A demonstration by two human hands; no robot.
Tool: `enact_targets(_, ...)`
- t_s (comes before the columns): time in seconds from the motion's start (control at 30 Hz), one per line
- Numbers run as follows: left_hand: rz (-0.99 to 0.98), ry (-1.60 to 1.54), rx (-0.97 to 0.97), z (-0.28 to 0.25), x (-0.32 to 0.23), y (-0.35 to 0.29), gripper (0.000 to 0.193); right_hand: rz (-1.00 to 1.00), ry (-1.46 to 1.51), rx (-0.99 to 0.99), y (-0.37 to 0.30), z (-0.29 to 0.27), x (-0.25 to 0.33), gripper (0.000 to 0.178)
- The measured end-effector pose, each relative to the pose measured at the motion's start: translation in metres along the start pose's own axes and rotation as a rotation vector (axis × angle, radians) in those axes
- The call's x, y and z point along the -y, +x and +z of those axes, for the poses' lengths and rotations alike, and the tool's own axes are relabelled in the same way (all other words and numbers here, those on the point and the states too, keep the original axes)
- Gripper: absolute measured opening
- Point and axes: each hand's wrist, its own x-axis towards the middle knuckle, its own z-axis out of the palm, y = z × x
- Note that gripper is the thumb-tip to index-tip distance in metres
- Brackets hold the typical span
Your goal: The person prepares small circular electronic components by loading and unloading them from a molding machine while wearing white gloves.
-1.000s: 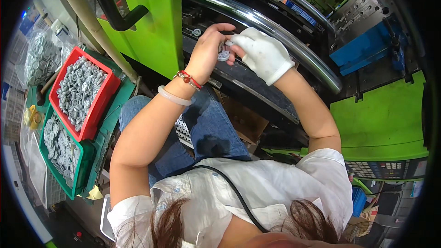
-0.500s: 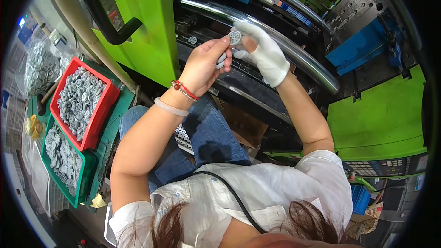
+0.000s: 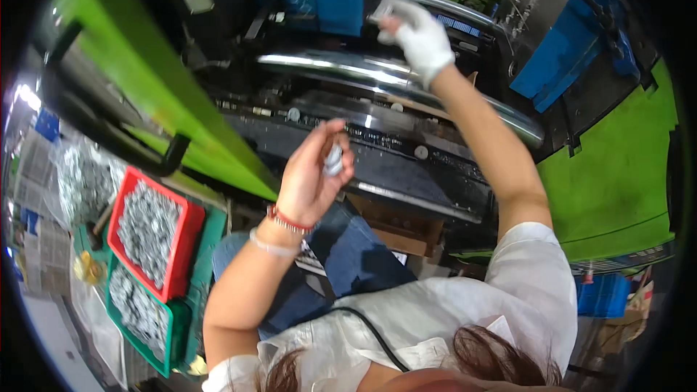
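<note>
Small grey discs (image 3: 333, 160) are held in the bare left hand (image 3: 316, 170), in front of the long dark machine bed (image 3: 443, 192). They are rounded, thin-looking and light grey with a pale sheen, and appear stacked against one another; finer detail is lost to blur. The left fingers are curled loosely round them, the palm half open. The gloved right hand (image 3: 420, 38) is raised beyond the shiny metal bar (image 3: 334, 67), its fingers bent; a small greyish shape is seen at their tips, but whether it is gripped cannot be told. Near the right edge of the green surface (image 3: 213, 232), a red tray (image 3: 190, 243) is heaped with similar grey pieces. A green tray (image 3: 176, 334), also filled, is set against its near edge.
</note>
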Motion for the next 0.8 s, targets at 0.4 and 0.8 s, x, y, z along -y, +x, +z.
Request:
enact_targets(0.4, -0.082, 0.159, -0.109, -0.001, -0.002, 0.017, 0.041, -0.083, 0.099, -0.248, 0.256, -0.065, -0.127, 0.031)
enact_targets(0.8, -0.117, 0.204, -0.053, -0.003, -0.008, 0.037, 0.035, -0.033, -0.039, -0.177, 0.271, -0.075, -0.115, 0.039)
